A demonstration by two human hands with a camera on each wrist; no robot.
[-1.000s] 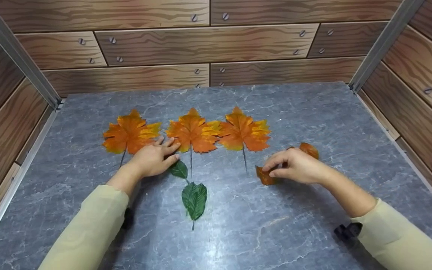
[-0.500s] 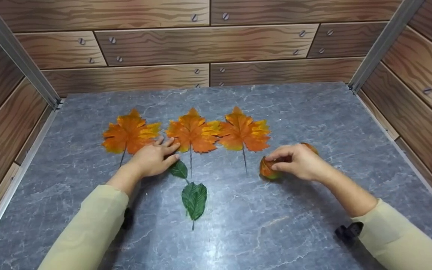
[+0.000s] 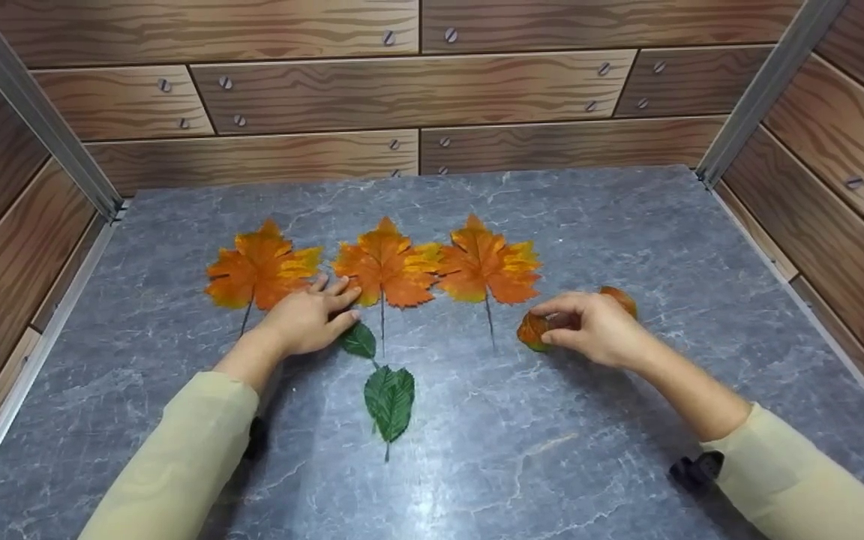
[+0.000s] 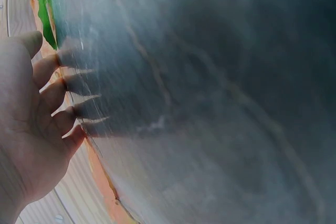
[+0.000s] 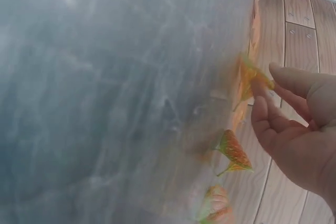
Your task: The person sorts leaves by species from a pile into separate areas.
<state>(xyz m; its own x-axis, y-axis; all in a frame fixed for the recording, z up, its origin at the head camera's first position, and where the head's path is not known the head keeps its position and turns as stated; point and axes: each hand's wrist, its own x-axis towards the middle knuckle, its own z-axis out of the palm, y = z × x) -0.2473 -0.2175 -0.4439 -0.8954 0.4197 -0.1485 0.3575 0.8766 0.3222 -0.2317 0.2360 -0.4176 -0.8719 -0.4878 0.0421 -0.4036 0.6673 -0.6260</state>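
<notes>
Three orange maple leaves lie in a row: a left one (image 3: 256, 262), a middle one (image 3: 383, 262) and a right one (image 3: 486, 259). My left hand (image 3: 303, 319) rests palm down with fingers spread, fingertips at the left and middle maple leaves. Its thumb touches a small green leaf (image 3: 358, 340). More green leaves (image 3: 389, 401) lie nearer, overlapping. My right hand (image 3: 589, 324) pinches a small orange-green leaf (image 3: 532, 331) between thumb and fingers, just right of the right maple leaf's stem. Another orange leaf (image 3: 619, 300) shows behind this hand.
The grey marbled tabletop (image 3: 469, 450) is bounded by wood-patterned panels (image 3: 402, 90) at the back and sides, with metal posts at the corners. In the right wrist view, two small orange leaves (image 5: 233, 153) (image 5: 216, 203) stand curled near the right hand.
The small leaf in my right hand has turned and shifted slightly away from me, its outline now rounder. The left hand and the maple leaves have stayed in place.
</notes>
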